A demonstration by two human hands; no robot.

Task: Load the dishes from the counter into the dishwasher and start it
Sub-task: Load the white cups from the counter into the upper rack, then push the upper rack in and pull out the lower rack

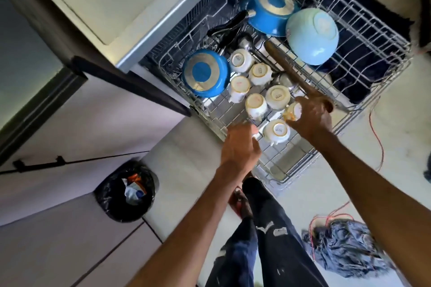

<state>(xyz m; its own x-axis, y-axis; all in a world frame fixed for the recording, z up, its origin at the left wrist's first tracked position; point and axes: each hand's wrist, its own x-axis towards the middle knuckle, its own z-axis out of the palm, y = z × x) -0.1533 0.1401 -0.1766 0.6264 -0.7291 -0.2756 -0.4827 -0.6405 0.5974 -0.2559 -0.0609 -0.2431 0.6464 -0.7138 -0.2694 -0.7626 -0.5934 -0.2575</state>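
Head view looks steeply down on the right hand [310,115], whose fingers curl over a small white ceramic cup with orange staining [292,112]; the cup sits at the fingertips on the hand's left side, just above the silver wire dishwasher rack [303,163]. It is tilted, with one round end turned up and to the left (mouth or base, I cannot tell). The left hand [241,144] reaches to the rack's near rim, and blur hides whether its fingers hook the wire or lie straight. Inside the rack, 6 white cups [277,96] stand mouth down, printed bases up, clustered just beside the held cup. 2 blue metal pans [206,73] lie upside down, 1 left of the cups and 1 at the back, next to an overturned pale blue round bowl [312,36]. A long brown wooden handle [291,70] lies diagonally across the rack, from below the bowl toward the right hand.
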